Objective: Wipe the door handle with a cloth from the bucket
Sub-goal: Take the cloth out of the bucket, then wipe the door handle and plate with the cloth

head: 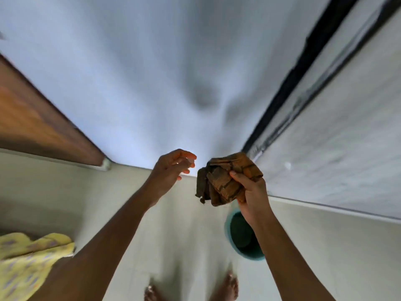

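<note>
My right hand (251,192) grips a crumpled brown checked cloth (225,179) at chest height in front of a pale wall. My left hand (171,168) hovers just left of the cloth with its fingers loosely apart and nothing in it, not touching the cloth. A teal bucket (230,237) stands on the floor below my right forearm, which hides part of it. A brown wooden door (32,118) shows at the left edge. No door handle is visible in the blurred view.
A dark vertical frame strip (303,72) and a pale marbled panel (347,137) run along the right. Light floor tiles (178,246) lie underfoot, with my bare feet (225,287) at the bottom. Yellow patterned fabric (28,257) fills the lower left corner.
</note>
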